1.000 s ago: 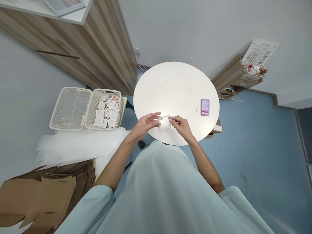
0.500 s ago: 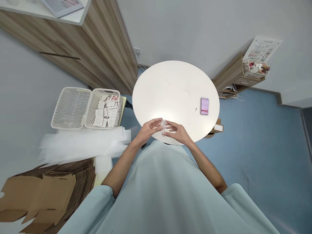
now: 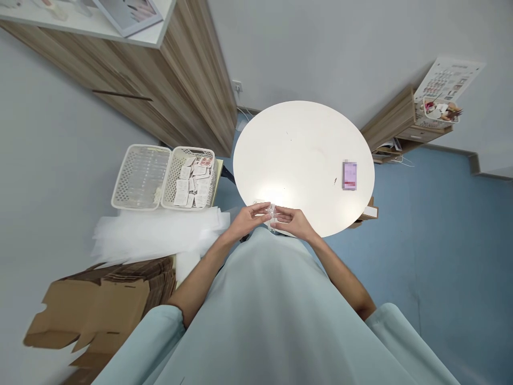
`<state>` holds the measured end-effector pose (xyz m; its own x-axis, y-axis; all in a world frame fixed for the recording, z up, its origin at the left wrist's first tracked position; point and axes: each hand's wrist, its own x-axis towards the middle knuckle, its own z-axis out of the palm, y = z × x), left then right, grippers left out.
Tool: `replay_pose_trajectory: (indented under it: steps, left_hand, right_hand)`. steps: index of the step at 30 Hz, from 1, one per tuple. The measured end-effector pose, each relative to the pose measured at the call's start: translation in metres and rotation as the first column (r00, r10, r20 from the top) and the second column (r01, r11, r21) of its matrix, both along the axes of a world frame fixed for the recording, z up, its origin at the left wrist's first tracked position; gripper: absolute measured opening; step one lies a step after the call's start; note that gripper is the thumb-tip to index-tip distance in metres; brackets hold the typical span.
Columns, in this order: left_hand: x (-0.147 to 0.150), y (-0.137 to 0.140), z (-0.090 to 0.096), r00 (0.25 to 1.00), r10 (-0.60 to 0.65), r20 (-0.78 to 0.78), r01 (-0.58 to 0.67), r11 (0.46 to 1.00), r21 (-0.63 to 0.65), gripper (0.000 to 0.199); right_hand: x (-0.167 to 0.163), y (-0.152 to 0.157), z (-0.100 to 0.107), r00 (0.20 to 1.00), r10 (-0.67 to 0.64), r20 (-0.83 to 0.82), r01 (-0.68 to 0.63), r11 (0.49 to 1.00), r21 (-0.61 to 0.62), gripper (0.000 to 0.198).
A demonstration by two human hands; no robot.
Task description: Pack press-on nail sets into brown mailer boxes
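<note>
Between my two hands is a small clear plastic piece [image 3: 272, 216], perhaps a thin case; its exact kind is too small to make out. My left hand [image 3: 248, 220] grips its left side between thumb and fingertips. From the other side, the fingertips of my right hand [image 3: 295, 222] hold it too. Both hands are over the near edge of a round white table [image 3: 300, 155], close to my light-blue garment. A small pale object [image 3: 257, 202] shows partly behind my left fingers, in the glare. A blurred purple box-like item [image 3: 349, 175] lies on the table's right side.
At my left stand two white baskets: one with clear plastic cases [image 3: 145, 176], one with paper packets [image 3: 195, 182]. White wrapping sheets [image 3: 160, 232] and flattened cardboard boxes [image 3: 96, 310] lie nearer. A wooden cabinet [image 3: 192, 69] and a low shelf [image 3: 395, 120] stand beyond.
The view has turned a little left, so the room appears farther right. My hands have drawn slightly nearer my body, and the clear piece between them is turned and looks narrower.
</note>
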<state>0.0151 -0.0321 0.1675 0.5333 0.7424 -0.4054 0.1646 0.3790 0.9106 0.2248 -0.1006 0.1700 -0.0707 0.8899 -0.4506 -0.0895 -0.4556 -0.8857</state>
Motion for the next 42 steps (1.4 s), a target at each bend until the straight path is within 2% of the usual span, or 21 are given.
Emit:
replay_pose_trajectory:
  steps: [2, 8, 11, 16, 22, 27, 31, 36, 39, 42]
  left_hand:
    - [-0.008, 0.000, 0.001, 1.000, 0.002, 0.028, -0.001, 1.000, -0.030, 0.065]
    - [-0.029, 0.003, -0.003, 0.979, 0.045, 0.198, -0.007, 0.983, -0.186, 0.081]
    - [-0.034, 0.003, -0.004, 0.960, 0.093, 0.264, -0.032, 0.973, -0.227, 0.079]
    - [-0.034, -0.002, -0.004, 0.928, 0.182, 0.325, -0.092, 0.957, -0.274, 0.076]
    - [-0.031, -0.006, -0.008, 0.907, 0.239, 0.347, -0.126, 0.940, -0.318, 0.076]
    - [-0.031, -0.009, -0.011, 0.923, 0.183, 0.338, -0.088, 0.957, -0.276, 0.082]
    - [-0.027, -0.010, -0.019, 0.959, 0.183, 0.218, -0.151, 0.977, -0.153, 0.083]
    - [-0.023, -0.004, -0.024, 0.974, 0.188, 0.124, -0.186, 0.982, -0.026, 0.085]
    - [-0.026, 0.002, -0.024, 0.976, 0.174, 0.129, -0.169, 0.984, -0.051, 0.086]
    - [-0.036, 0.006, -0.026, 0.973, 0.202, 0.111, -0.189, 0.975, -0.116, 0.080]
  right_hand:
    - [-0.004, 0.001, -0.003, 1.000, -0.014, -0.024, 0.013, 1.000, -0.015, 0.078]
    - [-0.008, 0.006, -0.004, 0.998, -0.027, -0.049, 0.026, 0.999, -0.024, 0.074]
    - [-0.010, 0.008, 0.002, 0.997, -0.046, -0.068, 0.047, 0.999, 0.015, 0.065]
    - [-0.017, 0.007, 0.006, 0.992, -0.070, -0.102, 0.078, 0.994, 0.075, 0.060]
    - [-0.028, 0.003, -0.006, 0.956, -0.293, -0.010, 0.293, 0.954, 0.059, 0.047]
    - [-0.026, 0.009, -0.015, 0.938, -0.329, 0.111, 0.321, 0.944, 0.080, 0.046]
    - [-0.017, 0.022, -0.016, 0.937, -0.307, 0.168, 0.293, 0.950, 0.103, 0.048]
    - [-0.013, 0.041, -0.015, 0.968, -0.193, 0.163, 0.177, 0.979, 0.104, 0.044]
    - [-0.018, 0.053, -0.017, 0.982, -0.093, 0.163, 0.078, 0.992, 0.099, 0.044]
    - [-0.027, 0.067, -0.026, 0.986, -0.002, 0.164, -0.013, 0.996, 0.088, 0.046]
